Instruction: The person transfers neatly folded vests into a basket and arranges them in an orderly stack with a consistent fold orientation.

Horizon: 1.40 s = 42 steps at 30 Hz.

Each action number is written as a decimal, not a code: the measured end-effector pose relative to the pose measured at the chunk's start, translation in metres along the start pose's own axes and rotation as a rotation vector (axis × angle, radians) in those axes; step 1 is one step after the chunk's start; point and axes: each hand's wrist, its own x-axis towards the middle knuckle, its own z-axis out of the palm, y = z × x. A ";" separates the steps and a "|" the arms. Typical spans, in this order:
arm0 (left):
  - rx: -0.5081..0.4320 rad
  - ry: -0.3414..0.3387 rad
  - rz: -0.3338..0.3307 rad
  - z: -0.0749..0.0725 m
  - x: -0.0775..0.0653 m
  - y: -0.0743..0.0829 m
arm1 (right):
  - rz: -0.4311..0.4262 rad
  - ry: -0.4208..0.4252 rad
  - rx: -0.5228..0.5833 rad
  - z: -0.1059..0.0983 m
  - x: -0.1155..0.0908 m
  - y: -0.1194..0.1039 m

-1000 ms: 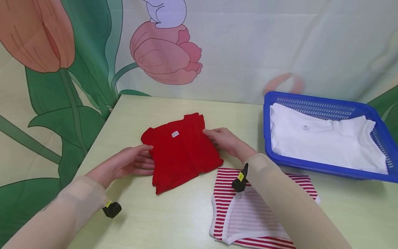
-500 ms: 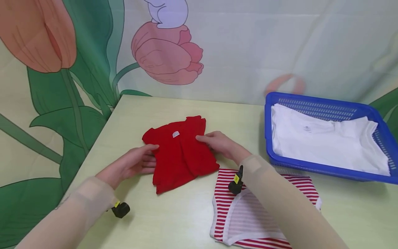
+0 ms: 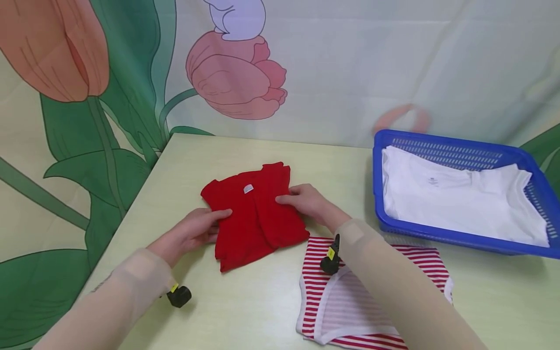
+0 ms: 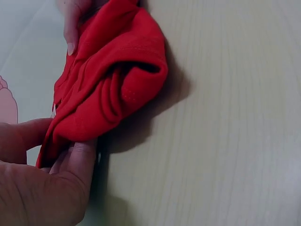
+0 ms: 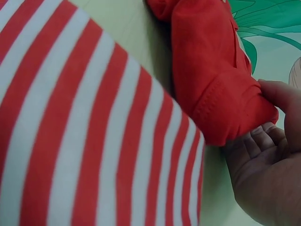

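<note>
A folded red shirt (image 3: pixel 245 223) with a small white label near its neckline lies between my two hands on the table. My left hand (image 3: pixel 199 228) grips its left edge, thumb on top and fingers underneath; the left wrist view shows the shirt's folded layers (image 4: pixel 108 89) in that hold. On the opposite edge my right hand (image 3: pixel 308 201) pinches the shirt the same way, and the right wrist view has the fingers under a stitched hem (image 5: pixel 221 103). A red-and-white striped garment (image 3: pixel 312 291) with white trim lies below the right forearm, partly covered by it.
At the right, a blue plastic basket (image 3: pixel 437 234) holds folded white garments (image 3: pixel 455 199). It stands just behind the striped garment. A printed fabric backdrop (image 3: pixel 332 73) hangs behind the pale table (image 3: pixel 245 311).
My left hand has moved right, its thumb farther over the shirt. The right hand has shifted slightly left, drawing in the shirt's right side, and a crease has deepened down its middle.
</note>
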 end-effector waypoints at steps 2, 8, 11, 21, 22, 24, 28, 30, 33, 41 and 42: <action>0.007 0.008 0.003 -0.001 -0.001 0.000 | -0.006 0.009 -0.001 -0.002 -0.002 -0.001; 0.035 0.001 0.023 -0.011 -0.006 0.002 | -0.029 0.008 0.012 -0.010 -0.007 -0.001; 0.058 -0.013 0.040 -0.015 -0.009 0.005 | -0.035 0.013 0.013 -0.013 -0.008 -0.001; 0.096 -0.069 0.106 -0.023 -0.020 0.020 | -0.045 0.021 -0.010 -0.022 -0.016 -0.011; 0.101 -0.072 0.109 -0.024 -0.021 0.023 | -0.049 0.020 -0.015 -0.023 -0.017 -0.014; 0.116 -0.071 0.115 -0.024 -0.023 0.028 | -0.058 0.014 -0.026 -0.026 -0.019 -0.019; 0.151 -0.078 0.144 -0.026 -0.028 0.041 | -0.070 0.002 -0.053 -0.035 -0.022 -0.030; 0.165 -0.082 0.159 -0.026 -0.029 0.049 | -0.077 -0.004 -0.054 -0.041 -0.025 -0.037; 0.188 -0.083 0.177 -0.024 -0.031 0.061 | -0.086 -0.011 -0.041 -0.049 -0.029 -0.044; 0.261 -0.086 0.219 -0.018 -0.033 0.084 | -0.145 -0.018 -0.066 -0.068 -0.048 -0.056; 0.268 -0.091 0.226 -0.018 -0.033 0.087 | -0.156 -0.022 -0.069 -0.072 -0.051 -0.056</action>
